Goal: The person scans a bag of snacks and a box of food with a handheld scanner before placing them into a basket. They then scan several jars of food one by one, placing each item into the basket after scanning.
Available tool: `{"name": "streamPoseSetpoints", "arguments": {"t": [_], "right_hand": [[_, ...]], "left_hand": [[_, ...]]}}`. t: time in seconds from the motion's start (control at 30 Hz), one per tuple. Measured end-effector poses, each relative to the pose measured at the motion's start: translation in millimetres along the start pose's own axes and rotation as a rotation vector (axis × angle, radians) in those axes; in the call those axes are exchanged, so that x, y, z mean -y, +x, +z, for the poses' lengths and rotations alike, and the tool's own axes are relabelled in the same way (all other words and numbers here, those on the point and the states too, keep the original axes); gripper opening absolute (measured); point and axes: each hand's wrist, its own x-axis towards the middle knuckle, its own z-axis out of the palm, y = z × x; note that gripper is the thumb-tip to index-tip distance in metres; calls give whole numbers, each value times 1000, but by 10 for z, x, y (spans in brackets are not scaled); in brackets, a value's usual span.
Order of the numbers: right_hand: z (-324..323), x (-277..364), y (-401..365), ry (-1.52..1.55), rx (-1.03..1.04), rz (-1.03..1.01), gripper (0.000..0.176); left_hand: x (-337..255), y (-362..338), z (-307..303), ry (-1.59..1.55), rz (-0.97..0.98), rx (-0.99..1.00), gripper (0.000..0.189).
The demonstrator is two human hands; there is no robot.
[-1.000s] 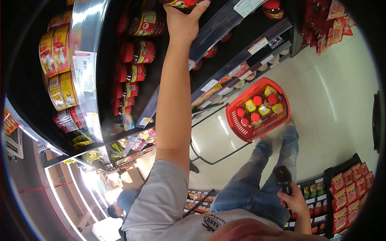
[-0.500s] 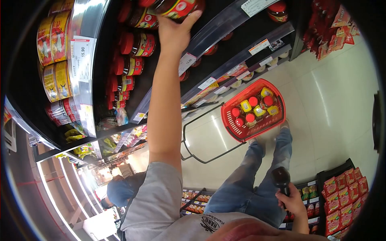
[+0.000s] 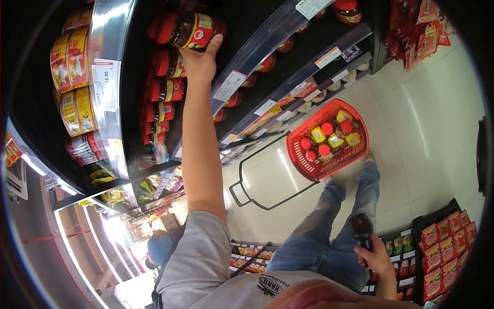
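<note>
My left hand [image 3: 201, 63] reaches up into the shelf and grips a glass jar [image 3: 198, 32] with a red lid and a red-and-yellow label. The thumb lies along the jar's base side; the other fingers are mostly hidden. Similar red-lidded jars [image 3: 174, 89] stand in a row beside it, their lids facing the same way. Low at my right side, my right hand [image 3: 378, 256] is wrapped around the handle of a black handheld scanner [image 3: 360, 228], its rounded head up. On the floor, a red shopping basket [image 3: 303, 165] holds several red-lidded and yellow-lidded jars.
The basket's long black pull handle [image 3: 240, 181] stretches toward the shelves. Stacked yellow cans [image 3: 78, 108] fill the neighbouring shelf. Red packets [image 3: 446, 252] hang or stand at lower right. Another person in a blue cap [image 3: 160, 248] is at lower left.
My left hand has moved down and left in view with the jar, closer to the jar row. The right hand still holds the scanner in much the same place.
</note>
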Motion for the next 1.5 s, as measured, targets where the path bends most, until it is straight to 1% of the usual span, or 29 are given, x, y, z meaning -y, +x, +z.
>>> {"name": "streamPoseSetpoints", "arguments": {"t": [0.03,0.1,0.23,0.3,0.33,0.37,0.43,0.47,0.63,0.7,0.73,0.77,0.83,0.87,0.9,0.97,1.0,1.03,1.1,1.13,1.17,1.23,1.27,1.3,1.33,1.37,1.43,1.5], "right_hand": [[-10,-9,3,0,0,3,23],[-23,-27,7,-4,-10,23,23],[-11,-49,20,-4,-3,29,26],[6,-50,23,-18,-8,28,22],[9,-50,32,-24,-6,31,22],[14,-58,30,-11,3,30,22],[21,-59,44,-1,12,27,22],[22,-63,46,-5,20,16,22],[13,-49,35,-25,25,19,21],[22,-37,31,-25,10,15,21],[25,-40,31,-33,12,16,21],[31,-49,30,-25,4,18,21],[35,-18,37,-26,0,21,21],[42,2,32,-16,11,30,24],[45,21,28,-5,18,40,27],[48,28,47,-30,26,46,27],[46,26,55,-45,35,38,26],[45,20,61,-39,21,52,26],[42,21,87,-77,41,41,30],[85,112,63,-56,26,66,38],[104,187,79,-28,-3,90,38],[76,219,94,-158,39,173,46],[61,155,82,-122,53,150,47],[51,127,93,-98,53,165,47],[36,127,116,-94,60,161,47],[58,49,174,-71,71,158,47],[53,-43,264,-12,66,148,47],[40,-112,309,-16,96,126,46]], "left_hand": [[13,35,4,5,10,-4,79],[48,140,8,12,-29,26,79],[97,340,59,-3,-113,-20,77],[105,413,72,-13,-61,-30,61],[42,437,97,83,-119,-52,71],[83,443,110,86,-126,-52,71],[163,545,150,36,-67,-96,77],[203,569,161,30,-109,-90,80],[494,730,259,115,-74,-173,84],[508,788,304,190,-160,-223,86],[300,740,289,220,-209,-192,86],[260,702,297,224,-214,-199,86],[169,619,312,57,-230,-259,84],[124,561,306,-28,-139,-246,80],[79,528,267,-26,-147,-251,80],[8,399,289,103,-174,-238,77],[-20,361,305,324,-264,-296,75],[169,362,263,149,-54,-217,75],[-8,280,229,271,-163,-226,71],[-8,290,137,230,-67,-122,67],[-107,254,134,172,27,-4,63],[-365,13,256,19,-54,-38,55],[-280,77,137,88,-158,28,54],[-332,-20,129,23,-52,72,53],[-226,37,86,6,-60,70,56],[-224,65,47,36,-344,-18,63],[-159,37,13,176,-124,6,63],[-305,-59,62,80,-248,9,62]]}}
